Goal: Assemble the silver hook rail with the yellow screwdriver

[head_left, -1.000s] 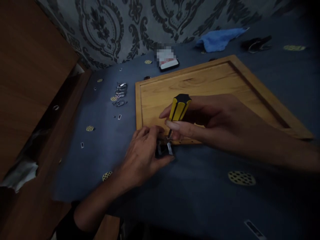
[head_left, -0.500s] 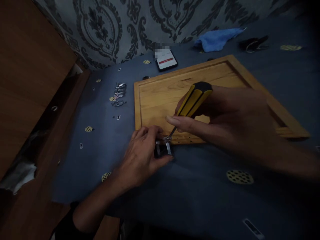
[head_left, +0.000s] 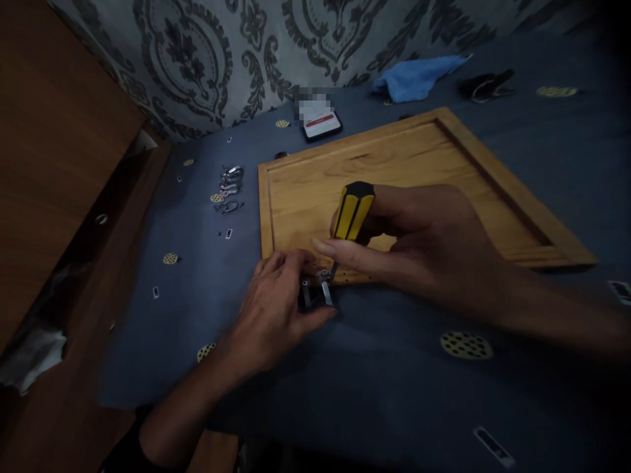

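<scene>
A framed wooden panel point(head_left: 365, 171) lies on the blue-grey cloth, its near edge marked by small dark holes. At the left part of that edge, my left hand point(head_left: 269, 312) pinches a small shiny metal bracket point(head_left: 326, 291), with fingers on the panel and thumb on the cloth side. My right hand point(head_left: 434, 246) is wrapped round a yellow and black screwdriver point(head_left: 353, 211). The screwdriver stands nearly upright, its shaft pointing down beside the bracket. Whether the tip sits in a screw cannot be made out.
Several metal brackets point(head_left: 229, 187) lie left of the panel, with a tiny screw point(head_left: 219, 233) near them. Behind the panel are a phone point(head_left: 321, 125), a blue cloth point(head_left: 419, 79) and a black object point(head_left: 486, 85). A wooden cabinet point(head_left: 64, 131) borders the left side.
The screwdriver's handle has swung left and down, from a lean to the right to nearly upright, along with my right hand. My left hand keeps its hold; the whole view has shifted slightly.
</scene>
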The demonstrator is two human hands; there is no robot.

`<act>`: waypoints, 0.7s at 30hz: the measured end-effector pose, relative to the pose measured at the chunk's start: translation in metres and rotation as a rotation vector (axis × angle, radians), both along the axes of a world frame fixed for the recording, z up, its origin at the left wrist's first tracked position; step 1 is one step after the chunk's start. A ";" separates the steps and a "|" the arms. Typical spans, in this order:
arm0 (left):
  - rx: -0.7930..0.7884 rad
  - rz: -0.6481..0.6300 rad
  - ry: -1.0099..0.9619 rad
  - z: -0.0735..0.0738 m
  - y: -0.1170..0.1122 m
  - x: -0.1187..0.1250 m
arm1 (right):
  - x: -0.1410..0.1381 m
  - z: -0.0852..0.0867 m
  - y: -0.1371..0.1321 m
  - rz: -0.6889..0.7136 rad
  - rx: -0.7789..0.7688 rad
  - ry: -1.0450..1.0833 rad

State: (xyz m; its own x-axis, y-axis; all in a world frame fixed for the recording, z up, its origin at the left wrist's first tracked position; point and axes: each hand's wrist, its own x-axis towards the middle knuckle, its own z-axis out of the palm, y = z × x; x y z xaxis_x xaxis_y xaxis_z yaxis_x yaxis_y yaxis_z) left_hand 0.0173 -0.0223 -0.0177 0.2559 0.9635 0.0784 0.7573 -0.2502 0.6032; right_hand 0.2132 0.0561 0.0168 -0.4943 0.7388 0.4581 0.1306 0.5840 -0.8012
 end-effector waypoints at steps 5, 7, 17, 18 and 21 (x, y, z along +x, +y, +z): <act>0.044 -0.011 0.019 -0.002 0.000 -0.001 | 0.000 -0.003 0.000 0.020 0.024 0.010; 0.057 -0.011 0.031 -0.003 0.000 -0.001 | 0.000 -0.004 0.000 0.019 0.039 0.005; 0.063 -0.012 0.031 -0.004 0.001 -0.001 | 0.002 -0.004 0.001 0.017 0.072 -0.036; 0.065 -0.013 0.028 -0.004 0.001 -0.001 | 0.002 -0.003 0.002 0.032 0.060 -0.032; 0.062 -0.006 0.023 -0.003 0.000 -0.002 | 0.004 0.000 0.004 0.102 -0.011 -0.056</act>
